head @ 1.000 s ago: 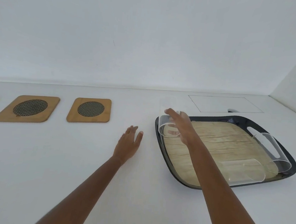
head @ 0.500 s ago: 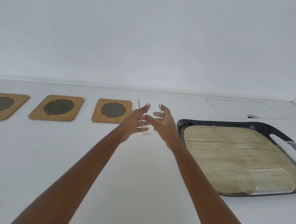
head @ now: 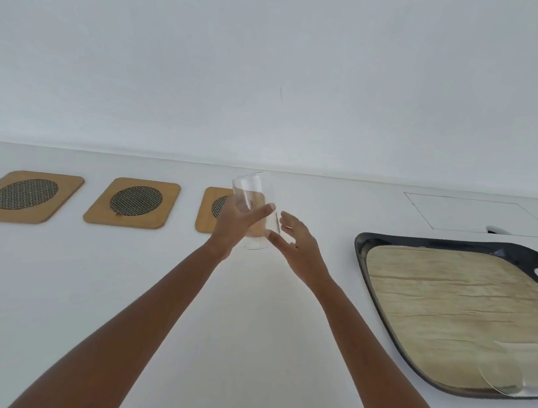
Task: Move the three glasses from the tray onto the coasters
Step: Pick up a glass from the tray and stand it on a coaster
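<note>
Glass held above the counter

Glass (head: 254,212), clear and tilted a little to the left, is in the air between both hands, in front of the right coaster (head: 211,209). Left hand (head: 236,222) wraps it, thumb across the front. Right hand (head: 293,240) sits at its 3 o'clock with fingers spread loose; I cannot tell whether they touch. Middle coaster (head: 134,201) and left coaster (head: 28,196) lie further out at 9 o'clock on the white counter (head: 253,314). Tray (head: 382,243) lies at 4 o'clock from the hands; a second glass (head: 517,367) lies on its side at the near right edge.
</note>
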Demonstrator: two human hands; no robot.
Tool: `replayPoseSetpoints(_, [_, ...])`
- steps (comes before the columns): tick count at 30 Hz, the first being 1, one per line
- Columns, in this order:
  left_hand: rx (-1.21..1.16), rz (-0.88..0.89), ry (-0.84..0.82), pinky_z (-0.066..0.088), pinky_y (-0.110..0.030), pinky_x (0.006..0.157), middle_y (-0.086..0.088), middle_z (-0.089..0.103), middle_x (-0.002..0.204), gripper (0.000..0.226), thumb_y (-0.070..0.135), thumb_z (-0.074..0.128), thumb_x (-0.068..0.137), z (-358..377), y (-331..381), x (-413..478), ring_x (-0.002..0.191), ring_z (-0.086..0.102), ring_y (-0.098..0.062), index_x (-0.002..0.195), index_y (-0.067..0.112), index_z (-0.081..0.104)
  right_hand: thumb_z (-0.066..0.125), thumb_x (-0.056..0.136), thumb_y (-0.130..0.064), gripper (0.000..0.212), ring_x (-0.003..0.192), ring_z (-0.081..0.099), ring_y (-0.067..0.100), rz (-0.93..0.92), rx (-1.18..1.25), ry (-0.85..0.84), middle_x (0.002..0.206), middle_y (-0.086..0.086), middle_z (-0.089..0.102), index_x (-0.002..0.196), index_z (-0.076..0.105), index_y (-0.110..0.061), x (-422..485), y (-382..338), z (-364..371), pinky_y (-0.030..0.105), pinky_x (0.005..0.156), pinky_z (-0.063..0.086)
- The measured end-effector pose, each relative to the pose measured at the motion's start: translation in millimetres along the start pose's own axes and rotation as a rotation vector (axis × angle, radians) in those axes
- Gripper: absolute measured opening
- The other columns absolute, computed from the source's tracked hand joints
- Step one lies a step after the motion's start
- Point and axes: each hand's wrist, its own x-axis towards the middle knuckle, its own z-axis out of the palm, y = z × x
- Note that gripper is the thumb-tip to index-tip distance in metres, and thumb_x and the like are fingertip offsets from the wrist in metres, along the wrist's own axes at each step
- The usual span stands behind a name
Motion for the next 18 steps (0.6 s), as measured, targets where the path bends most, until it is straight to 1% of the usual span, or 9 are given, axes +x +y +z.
replayPoseSetpoints(2, [0.073, 0.017, 0.08, 0.055, -0.037, 0.086, -0.019, 0.064, 0.108, 0.053, 0.024, 0.075, 0.076, -6.5, -3.3, 11.8, 0.096, 0.064, -0.03, 0.115, -0.003, 0.052, 0.051, 0.093, -0.021, 0.046, 0.128, 0.045, 0.017, -0.012, -0.16, 0.056, 0.142, 0.006, 0.044, 0.137, 0.039, -0.011, 2.4, 10.1, 0.1, 0.022, 0.099, 0.034])
replayPoseSetpoints(3, [0.101, 0.03, 0.113, 0.056, -0.027, 0.078, -0.014, 0.063, 0.105, 0.058, 0.025, 0.076, 0.075, -9.2, -3.8, 17.1, 0.092, 0.063, -0.023, 0.119, -0.001, 0.048, 0.047, 0.094, -0.017, 0.043, 0.127, 0.046, 0.019, -0.018, -0.269, 0.088, 0.142, 0.007, 0.044, 0.136, 0.04, -0.01, 3.6, 16.0, 0.0, 0.024, 0.1, 0.034])
replayPoseSetpoints(4, [0.121, 0.046, 0.139, 0.053, -0.021, 0.071, -0.01, 0.06, 0.103, 0.061, 0.025, 0.076, 0.074, -11.4, -3.2, 22.0, 0.089, 0.061, -0.019, 0.121, 0.002, 0.044, 0.044, 0.094, -0.014, 0.041, 0.127, 0.046, 0.021, -0.023, -0.366, 0.112, 0.141, 0.008, 0.044, 0.135, 0.041, -0.008, 5.2, 22.0, 0.1, 0.027, 0.102, 0.034])
replayPoseSetpoints(5, [0.132, 0.059, 0.16, 0.051, -0.021, 0.069, -0.008, 0.058, 0.103, 0.063, 0.026, 0.076, 0.074, -13.4, -3.0, 27.2, 0.09, 0.06, -0.018, 0.123, 0.004, 0.042, 0.042, 0.095, -0.012, 0.04, 0.129, 0.044, 0.022, -0.023, -0.447, 0.121, 0.141, 0.009, 0.043, 0.134, 0.041, -0.007, 7.0, 28.1, 0.4, 0.032, 0.106, 0.034])
replayPoseSetpoints(7, [0.155, 0.077, 0.194, 0.05, -0.031, 0.077, -0.009, 0.056, 0.108, 0.065, 0.027, 0.077, 0.074, -17.7, -4.8, 39.6, 0.094, 0.058, -0.02, 0.124, 0.006, 0.041, 0.039, 0.096, -0.015, 0.042, 0.136, 0.034, 0.021, -0.002, -0.584, 0.099, 0.145, 0.01, 0.038, 0.137, 0.037, -0.006, 11.2, 39.8, 1.5, 0.04, 0.113, 0.027])
replayPoseSetpoints(8, [0.172, 0.082, 0.21, 0.05, -0.035, 0.081, -0.009, 0.056, 0.11, 0.065, 0.027, 0.077, 0.074, -19.8, -5.4, 45.5, 0.096, 0.058, -0.02, 0.124, 0.006, 0.041, 0.037, 0.097, -0.019, 0.043, 0.14, 0.028, 0.02, 0.015, -0.645, 0.077, 0.148, 0.01, 0.034, 0.138, 0.035, -0.007, 13.4, 45.3, 2.2, 0.041, 0.115, 0.023])
replayPoseSetpoints(11, [0.19, 0.076, 0.241, 0.05, -0.041, 0.09, -0.007, 0.054, 0.111, 0.066, 0.028, 0.077, 0.073, -25.0, -9.5, 62.2, 0.107, 0.057, -0.024, 0.123, 0.008, 0.04, 0.033, 0.098, -0.029, 0.048, 0.143, 0.019, 0.017, 0.054, -0.764, 0.019, 0.153, 0.008, 0.025, 0.141, 0.028, -0.008, 19.6, 59.4, 6.6, 0.041, 0.116, 0.016])
replayPoseSetpoints(13, [0.187, 0.075, 0.258, 0.049, -0.043, 0.095, -0.01, 0.055, 0.115, 0.066, 0.027, 0.078, 0.072, -26.9, -12.6, 70.6, 0.113, 0.055, -0.026, 0.124, 0.008, 0.04, 0.03, 0.099, -0.033, 0.05, 0.144, 0.016, 0.014, 0.059, -0.817, 0.013, 0.155, 0.006, 0.022, 0.143, 0.024, -0.01, 21.8, 66.5, 11.4, 0.041, 0.118, 0.012])
replayPoseSetpoints(18, [0.225, 0.136, 0.278, 0.044, -0.04, 0.1, -0.013, 0.055, 0.117, 0.071, 0.023, 0.08, 0.07, -27.2, -21.8, 88.5, 0.117, 0.054, -0.029, 0.125, 0.006, 0.039, 0.03, 0.098, -0.036, 0.052, 0.145, 0.016, 0.014, 0.051, -0.812, 0.081, 0.156, 0.004, 0.022, 0.144, 0.023, -0.013, 22.4, 74.1, 16.4, 0.039, 0.119, 0.008])
